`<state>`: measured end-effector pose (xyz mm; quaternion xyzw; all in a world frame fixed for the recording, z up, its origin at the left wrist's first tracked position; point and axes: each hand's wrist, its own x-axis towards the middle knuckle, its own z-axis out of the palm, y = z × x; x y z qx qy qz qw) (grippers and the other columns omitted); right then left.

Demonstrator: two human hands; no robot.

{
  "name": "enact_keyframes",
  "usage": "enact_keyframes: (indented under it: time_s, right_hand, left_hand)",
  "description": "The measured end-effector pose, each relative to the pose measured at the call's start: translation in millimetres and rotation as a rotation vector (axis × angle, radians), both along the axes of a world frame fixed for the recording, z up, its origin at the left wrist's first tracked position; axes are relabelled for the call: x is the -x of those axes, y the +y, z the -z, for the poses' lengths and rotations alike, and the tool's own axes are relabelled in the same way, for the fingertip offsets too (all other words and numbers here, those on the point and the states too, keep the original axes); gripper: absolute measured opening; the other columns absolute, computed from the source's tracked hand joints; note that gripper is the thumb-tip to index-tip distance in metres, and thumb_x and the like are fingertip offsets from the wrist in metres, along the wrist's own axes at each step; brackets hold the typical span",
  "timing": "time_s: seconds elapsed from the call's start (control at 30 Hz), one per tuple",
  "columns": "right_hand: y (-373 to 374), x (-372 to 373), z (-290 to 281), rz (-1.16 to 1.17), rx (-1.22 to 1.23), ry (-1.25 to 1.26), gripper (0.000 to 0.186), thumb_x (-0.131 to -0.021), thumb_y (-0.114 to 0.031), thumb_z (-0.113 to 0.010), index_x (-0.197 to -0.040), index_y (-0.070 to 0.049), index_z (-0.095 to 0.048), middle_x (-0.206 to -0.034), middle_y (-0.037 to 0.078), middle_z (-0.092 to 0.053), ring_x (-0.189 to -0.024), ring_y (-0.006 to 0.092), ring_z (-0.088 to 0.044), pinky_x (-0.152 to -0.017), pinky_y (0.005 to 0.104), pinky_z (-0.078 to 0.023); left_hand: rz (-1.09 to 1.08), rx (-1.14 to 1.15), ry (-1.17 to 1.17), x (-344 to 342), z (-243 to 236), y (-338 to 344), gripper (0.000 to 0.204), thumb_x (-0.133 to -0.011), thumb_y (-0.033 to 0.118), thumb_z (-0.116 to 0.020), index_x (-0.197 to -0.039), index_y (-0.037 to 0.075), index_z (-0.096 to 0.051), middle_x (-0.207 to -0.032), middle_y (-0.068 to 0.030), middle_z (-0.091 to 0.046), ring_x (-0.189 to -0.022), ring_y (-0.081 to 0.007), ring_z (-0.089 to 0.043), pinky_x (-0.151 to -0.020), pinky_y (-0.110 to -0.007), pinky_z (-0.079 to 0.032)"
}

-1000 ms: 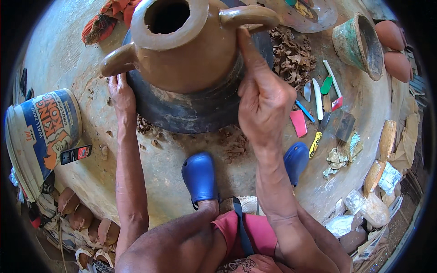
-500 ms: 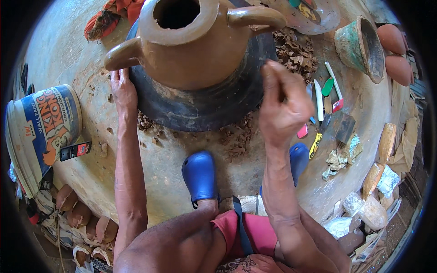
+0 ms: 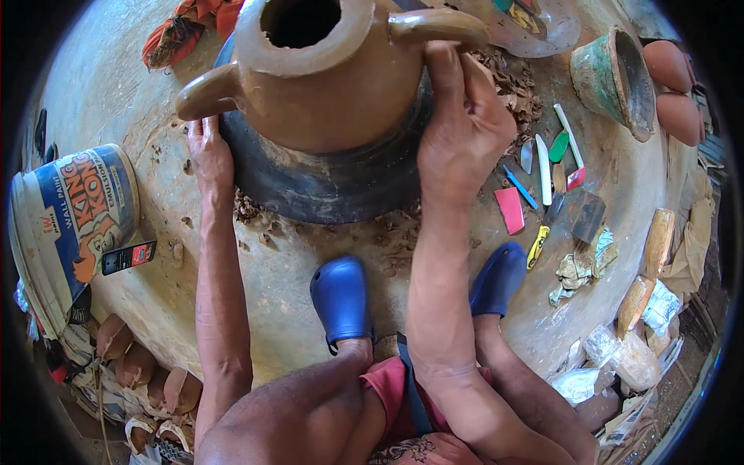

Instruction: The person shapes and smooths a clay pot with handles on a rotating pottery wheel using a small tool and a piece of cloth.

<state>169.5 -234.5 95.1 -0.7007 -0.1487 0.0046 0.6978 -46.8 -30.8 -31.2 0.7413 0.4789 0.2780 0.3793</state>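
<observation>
While the brown clay pot [image 3: 325,108] sits upright on a dark round base [image 3: 310,192], the left hand [image 3: 210,159] lies along the base's edge, fingers together, tips partly hidden behind the left handle [image 3: 208,93]. The right hand [image 3: 466,128], fingers bent, has its thumb at the right handle [image 3: 435,29]; whether it pinches, I cannot tell.

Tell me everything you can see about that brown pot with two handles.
The brown pot looks like smooth, damp clay, with a rounded body, a broad flat rim around a dark opening, and a thick curved left handle and right handle. It appears upright on a round black base; the picture's top edge crops its rim. The right hand has its fingers at the right handle's underside, apparently touching.
</observation>
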Motion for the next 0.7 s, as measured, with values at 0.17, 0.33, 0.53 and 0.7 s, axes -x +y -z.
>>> enact_keyframes:
  time_s: [0.17, 0.33, 0.53, 0.7]
  right_hand:
    - [-34, -14, 21, 0.089, 0.069, -0.003, 0.016, -0.098, -0.017, -0.085, -0.100, -0.002, -0.080, -0.089, -0.002, -0.075, -0.081, 0.0063, -0.062, -0.074, 0.0235, -0.049]
    - [-9, -11, 3, 0.045, -0.111, -0.080, 0.024, -0.092, -0.025, -0.092, -0.100, -0.004, -0.081, -0.088, -0.003, -0.073, -0.080, 0.0056, -0.061, -0.073, 0.0225, -0.046]
    - [-13, -26, -15, -0.020, 0.272, -0.584, 0.028, -0.095, -0.006, -0.085, -0.121, 0.004, -0.078, -0.107, 0.007, -0.080, -0.096, 0.0132, -0.074, -0.085, 0.0264, -0.058]
    - [-20, -59, -28, -0.024, 0.348, -1.049, 0.023, -0.102, -0.023, -0.078, -0.117, -0.007, -0.083, -0.101, 0.008, -0.080, -0.089, 0.0264, -0.074, -0.085, 0.0310, -0.058]
  left_hand:
    - [-0.049, 0.107, -0.053, -13, -19, -7, 0.037, -0.111, 0.020, -0.050, -0.138, 0.002, -0.067, -0.138, -0.0192, -0.069, -0.126, -0.0345, -0.064, -0.111, -0.045, -0.047]
    - [0.003, -0.056, 0.018, 1, 1, 5, 0.043, -0.116, 0.032, -0.053, -0.142, 0.001, -0.067, -0.137, -0.0161, -0.071, -0.126, -0.0275, -0.065, -0.111, -0.040, -0.045]
    - [0.024, -0.069, 0.042, 3, 2, 4, 0.042, -0.116, 0.033, -0.052, -0.139, 0.002, -0.069, -0.134, -0.0139, -0.072, -0.123, -0.0244, -0.065, -0.109, -0.040, -0.047]
    - [-0.052, 0.137, -0.062, -6, -12, -4, 0.041, -0.116, 0.032, -0.053, -0.138, 0.003, -0.070, -0.131, -0.0113, -0.074, -0.120, -0.0231, -0.066, -0.108, -0.039, -0.047]
